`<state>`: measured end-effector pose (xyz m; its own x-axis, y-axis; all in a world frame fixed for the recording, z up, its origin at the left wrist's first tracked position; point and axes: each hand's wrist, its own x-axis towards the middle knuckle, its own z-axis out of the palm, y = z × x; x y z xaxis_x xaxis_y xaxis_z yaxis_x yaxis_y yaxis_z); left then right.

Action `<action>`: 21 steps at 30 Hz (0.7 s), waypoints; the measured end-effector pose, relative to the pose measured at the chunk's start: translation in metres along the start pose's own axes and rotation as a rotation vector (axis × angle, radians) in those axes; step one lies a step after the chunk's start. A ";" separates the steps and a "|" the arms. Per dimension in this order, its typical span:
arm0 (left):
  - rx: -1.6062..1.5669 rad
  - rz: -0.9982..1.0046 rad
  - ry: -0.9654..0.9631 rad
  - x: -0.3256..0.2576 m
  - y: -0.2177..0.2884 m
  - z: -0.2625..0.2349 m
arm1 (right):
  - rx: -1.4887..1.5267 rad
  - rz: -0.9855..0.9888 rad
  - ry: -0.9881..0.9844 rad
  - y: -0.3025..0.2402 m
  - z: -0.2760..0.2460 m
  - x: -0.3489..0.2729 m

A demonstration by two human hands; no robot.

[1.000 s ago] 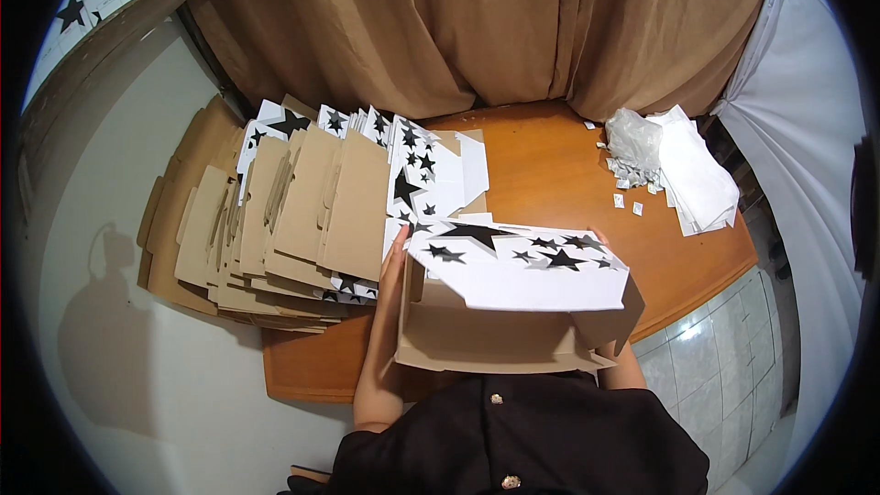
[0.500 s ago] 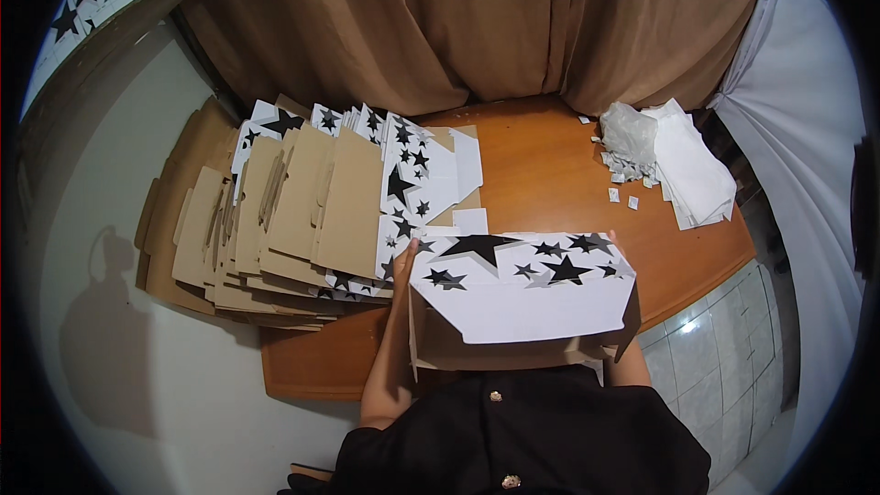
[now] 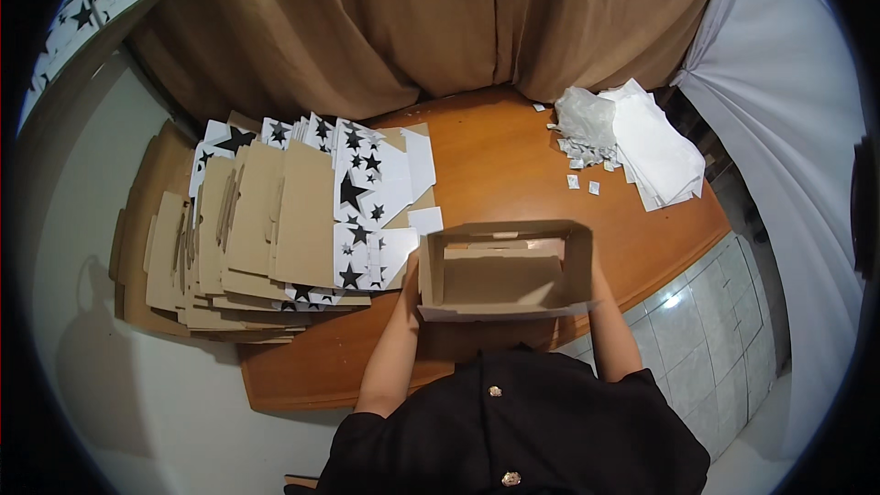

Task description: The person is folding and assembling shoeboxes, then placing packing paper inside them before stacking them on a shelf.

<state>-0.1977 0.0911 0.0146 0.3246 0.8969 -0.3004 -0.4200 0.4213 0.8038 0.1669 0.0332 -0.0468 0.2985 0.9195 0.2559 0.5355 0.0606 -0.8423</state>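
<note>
Brown curtain [image 3: 321, 18] beyond the wooden surface [image 3: 495, 156], and we've got the open box [image 3: 500, 281] above its near edge: left hand [image 3: 412, 268] and right hand [image 3: 598, 277] clamp its sides, fingers mostly hidden, seemingly to hold it square. Left of the box, cardboard blanks [image 3: 305, 220] overlap, likely saving room.

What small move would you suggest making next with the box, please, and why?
I would probably lower the open box onto the orange-brown table, between the cardboard stack and the white sheets: the left hand and right hand are both taken up at its sides, so resting it there could free one.
</note>
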 end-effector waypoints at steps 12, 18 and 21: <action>1.023 0.387 0.515 0.010 -0.035 -0.069 | -0.516 0.504 0.025 -0.053 0.012 -0.012; 0.332 0.279 0.601 -0.034 0.009 -0.038 | -0.469 0.487 0.170 -0.043 0.014 -0.024; 0.336 0.456 0.565 -0.081 0.027 -0.017 | -0.316 0.465 0.209 -0.022 0.016 -0.026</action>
<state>-0.2503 0.0318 0.0517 -0.3340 0.9414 -0.0471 -0.1008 0.0140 0.9948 0.1350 0.0144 -0.0420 0.6900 0.7237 0.0091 0.5106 -0.4779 -0.7148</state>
